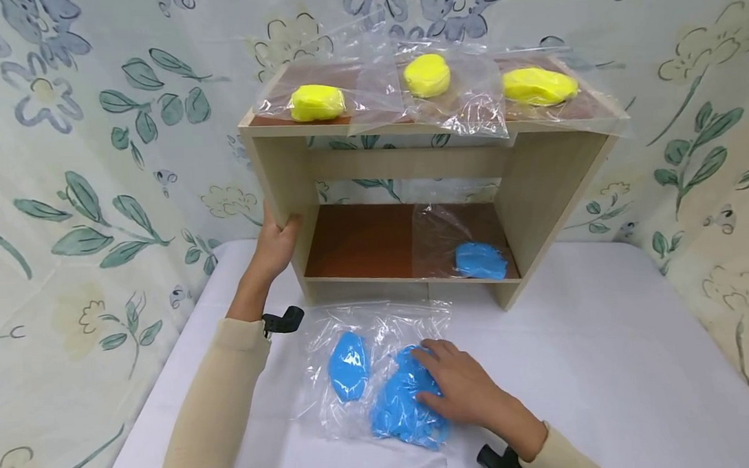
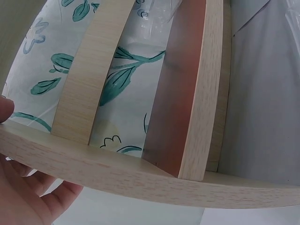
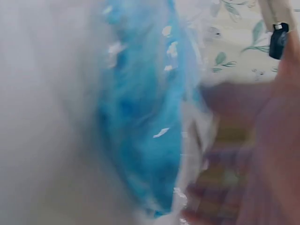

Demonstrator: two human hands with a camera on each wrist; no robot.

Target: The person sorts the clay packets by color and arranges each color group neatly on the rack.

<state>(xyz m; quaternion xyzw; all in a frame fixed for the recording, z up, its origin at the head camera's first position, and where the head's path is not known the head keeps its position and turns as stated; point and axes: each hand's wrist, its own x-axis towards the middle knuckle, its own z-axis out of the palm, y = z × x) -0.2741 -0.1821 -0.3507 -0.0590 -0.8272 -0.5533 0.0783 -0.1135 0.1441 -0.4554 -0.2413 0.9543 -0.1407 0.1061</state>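
Observation:
My left hand (image 1: pixel 276 244) grips the left side panel (image 2: pixel 89 171) of a small wooden shelf (image 1: pixel 403 165). In the left wrist view the thumb is at the panel's inner side and the fingers are outside it. My right hand (image 1: pixel 463 382) lies over the right edge of a large blue clay-like lump (image 1: pixel 400 405) in a clear plastic bag, fingers spread. The right wrist view is blurred; there the blue lump (image 3: pixel 143 108) fills the middle, with the hand (image 3: pixel 253 154) beside it. A smaller blue lump (image 1: pixel 349 367) in clear plastic lies left of the large one.
Three yellow lumps, left (image 1: pixel 317 102), middle (image 1: pixel 427 75) and right (image 1: pixel 539 86), lie on clear plastic on the shelf top. Another blue lump (image 1: pixel 480 260) sits on plastic on the lower board's right side. Floral cloth (image 1: pixel 101 202) hangs behind the white-covered table (image 1: pixel 627 363).

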